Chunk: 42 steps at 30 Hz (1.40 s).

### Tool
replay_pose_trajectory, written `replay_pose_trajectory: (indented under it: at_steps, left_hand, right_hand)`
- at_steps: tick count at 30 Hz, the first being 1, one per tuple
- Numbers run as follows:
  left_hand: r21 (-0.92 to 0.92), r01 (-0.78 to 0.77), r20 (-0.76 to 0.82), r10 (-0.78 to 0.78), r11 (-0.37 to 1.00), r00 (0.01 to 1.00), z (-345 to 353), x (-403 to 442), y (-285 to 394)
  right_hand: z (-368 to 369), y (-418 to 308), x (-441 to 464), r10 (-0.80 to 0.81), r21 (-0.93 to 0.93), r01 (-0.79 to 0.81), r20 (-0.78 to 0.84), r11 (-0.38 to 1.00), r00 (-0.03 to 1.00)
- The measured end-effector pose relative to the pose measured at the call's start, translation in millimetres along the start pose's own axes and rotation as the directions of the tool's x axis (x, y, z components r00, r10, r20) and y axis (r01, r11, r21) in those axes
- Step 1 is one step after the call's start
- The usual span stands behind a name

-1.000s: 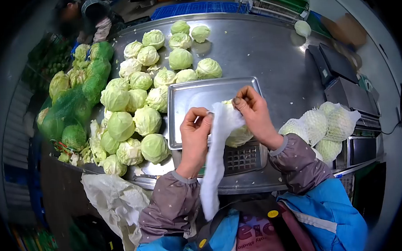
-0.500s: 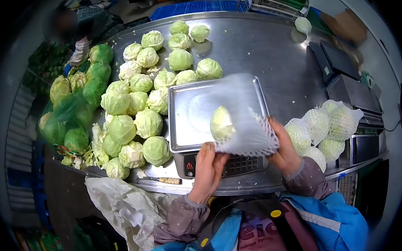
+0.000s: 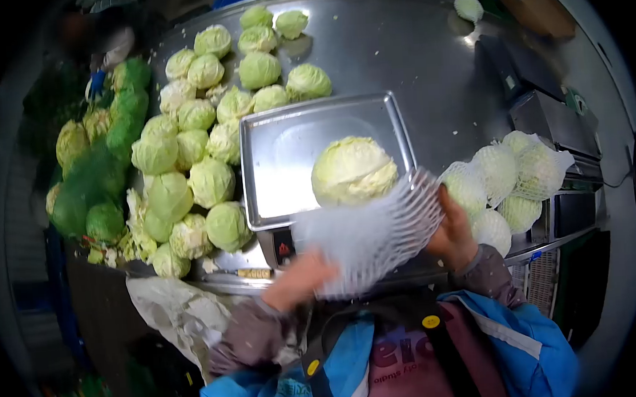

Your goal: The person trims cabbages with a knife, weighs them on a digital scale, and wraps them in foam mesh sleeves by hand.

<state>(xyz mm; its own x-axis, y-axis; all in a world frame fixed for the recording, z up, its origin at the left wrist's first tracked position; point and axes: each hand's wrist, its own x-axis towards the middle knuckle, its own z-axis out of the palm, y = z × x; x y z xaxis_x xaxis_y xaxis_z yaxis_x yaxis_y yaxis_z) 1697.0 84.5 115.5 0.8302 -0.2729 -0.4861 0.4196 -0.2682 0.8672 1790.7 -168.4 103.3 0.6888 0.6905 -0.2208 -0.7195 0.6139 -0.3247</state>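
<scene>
A white foam net sleeve [image 3: 378,231] is stretched between my two hands, in front of a cabbage [image 3: 353,171]. The cabbage rests in the steel tray [image 3: 274,139] of a weighing scale, its lower side partly hidden by the net. My right hand [image 3: 451,227] is closed on the net's right end. Blurred by motion, my left hand [image 3: 301,276] is closed at the net's lower left part, fingertips hard to make out. The net hides most of the scale's front panel [image 3: 281,246].
Bare cabbages [image 3: 190,184] crowd the table left of the scale, beside green net bags [image 3: 121,130] of cabbages. Foam-netted cabbages [image 3: 495,173] lie at right. A wooden-handled knife [image 3: 255,273] lies near the front edge. Another person's sleeve [image 3: 119,47] shows at the far left.
The net has come down and toward me, uncovering more of the cabbage in the tray. My left hand has moved lower and left. The whole view has shifted slightly.
</scene>
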Motion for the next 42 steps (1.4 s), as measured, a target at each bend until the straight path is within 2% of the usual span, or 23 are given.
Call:
replay_pose_trajectory:
  at_steps: [1, 2, 3, 5, 7, 9, 11, 12, 13, 15, 16, 18, 19, 21, 23, 25, 27, 29, 32, 34, 38, 40, 42]
  left_hand:
    - [-0.209, -0.128, -0.164, 0.094, 0.969, 0.982, -10.9, 24.6, -1.7]
    - [-0.136, 0.111, -0.229, -0.140, 0.984, 0.963, -35.1, 33.9, 29.1]
    - [-0.001, -0.045, -0.360, 0.041, 0.999, 0.932, -49.1, 41.7, 46.0]
    - [0.259, -0.218, -0.548, 0.329, 0.941, 0.769, -71.4, 89.5, 27.5]
    - [0.515, -0.119, -0.585, 0.450, 0.849, 0.674, -79.5, 129.7, 17.6]
    - [0.452, -0.059, -0.556, 0.332, 0.890, 0.762, -79.9, 151.1, 8.7]
    - [0.445, 0.046, -0.514, 0.214, 0.894, 0.831, -78.7, 161.8, -0.5]
    - [0.442, 0.063, -0.500, 0.188, 0.895, 0.845, -77.3, 161.2, -1.4]
    - [0.444, 0.076, -0.485, 0.168, 0.893, 0.858, -75.4, 159.0, -2.0]
    - [0.419, 0.048, -0.489, 0.181, 0.907, 0.853, -67.3, 151.4, -5.9]
    - [0.371, -0.015, -0.482, 0.206, 0.929, 0.852, -62.6, 146.7, -10.4]
    - [-0.032, -0.140, -0.509, 0.104, 0.990, 0.855, -52.0, 141.2, -23.4]
    - [-0.262, -0.163, -0.483, 0.017, 0.951, 0.876, -43.1, 132.5, -20.4]
    - [-0.516, -0.226, -0.403, -0.001, 0.826, 0.915, -30.4, 114.6, -14.2]
    - [-0.617, -0.218, -0.340, -0.007, 0.757, 0.940, -20.1, 98.8, -10.4]
    - [-0.834, -0.097, -0.151, -0.056, 0.543, 0.987, -4.5, 70.1, 16.3]
    - [-0.885, -0.044, -0.046, 0.008, 0.463, 0.999, 8.8, 58.9, 21.9]
    - [-0.901, -0.050, -0.014, 0.085, 0.430, 0.996, 21.4, 61.4, 22.2]
    - [-0.908, -0.111, -0.041, 0.177, 0.405, 0.983, 40.6, 76.5, 27.2]
    - [-0.920, -0.153, -0.073, 0.226, 0.360, 0.971, 52.9, 87.6, 31.8]
    - [-0.941, -0.222, -0.148, 0.279, 0.254, 0.949, 80.9, 112.7, 43.9]
    - [-0.948, -0.244, -0.178, 0.292, 0.207, 0.940, 97.3, 129.6, 53.3]
    - [-0.955, -0.241, -0.182, 0.301, 0.172, 0.936, 106.8, 146.0, 65.3]
  right_hand:
    - [-6.1, -8.4, 2.8, -0.091, -0.055, 0.091, -0.003, 0.994, 0.996]
    - [-9.7, -13.2, 9.2, -0.182, -0.110, 0.181, 0.003, 0.977, 0.983]
    - [-7.0, -14.7, 20.2, -0.159, -0.103, 0.158, 0.000, 0.982, 0.987]
    - [2.8, -20.5, 44.8, -0.236, -0.153, 0.222, -0.084, 0.963, 0.968]
    - [-14.9, -36.0, 66.8, -0.187, -0.212, 0.155, -0.141, 0.965, 0.972]
    - [-41.5, -43.4, 82.5, -0.150, -0.271, 0.091, -0.204, 0.958, 0.967]
    - [-62.9, -43.5, 92.0, -0.029, -0.275, -0.097, -0.419, 0.957, 0.908]
    - [-38.0, -31.4, 94.7, -0.068, -0.320, -0.144, -0.568, 0.936, 0.821]
    - [-29.8, -19.3, 97.6, -0.080, -0.321, -0.129, -0.565, 0.938, 0.821]
    - [-20.3, -7.7, 92.5, -0.334, -0.640, -0.001, -0.402, 0.768, 0.852]
    - [-33.7, -9.1, 90.5, -0.272, -0.653, -0.053, -0.387, 0.756, 0.881]
    - [-36.2, -10.1, 84.1, -0.164, -0.608, -0.081, -0.336, 0.790, 0.927]
    - [-22.4, -8.7, 78.8, -0.188, -0.610, -0.058, -0.331, 0.790, 0.925]
    - [0.4, -7.7, 66.9, -0.254, -0.551, 0.069, -0.267, 0.832, 0.930]
    - [7.0, -17.3, 53.3, -0.297, -0.597, 0.131, -0.188, 0.792, 0.936]
    - [15.3, -28.6, 41.1, -0.090, -0.735, -0.028, -0.121, 0.678, 0.989]
    - [23.0, -39.5, 39.1, 0.056, -0.661, -0.132, -0.136, 0.739, 0.989]
    - [34.1, -40.1, 38.8, -0.006, -0.483, -0.034, -0.081, 0.875, 0.997]
    - [20.8, -56.1, 34.8, 0.009, -0.467, -0.088, -0.167, 0.880, 0.986]
    - [24.9, -66.5, 11.8, -0.028, -0.198, -0.010, -0.188, 0.980, 0.982]
    - [-5.9, -66.2, -28.4, -0.014, -0.123, -0.019, -0.264, 0.992, 0.964]
    - [5.8, -77.2, -35.3, -0.046, -0.045, 0.031, -0.405, 0.999, 0.913]
    - [-40.9, -79.7, -21.0, -0.158, -0.143, 0.110, -0.394, 0.984, 0.905]
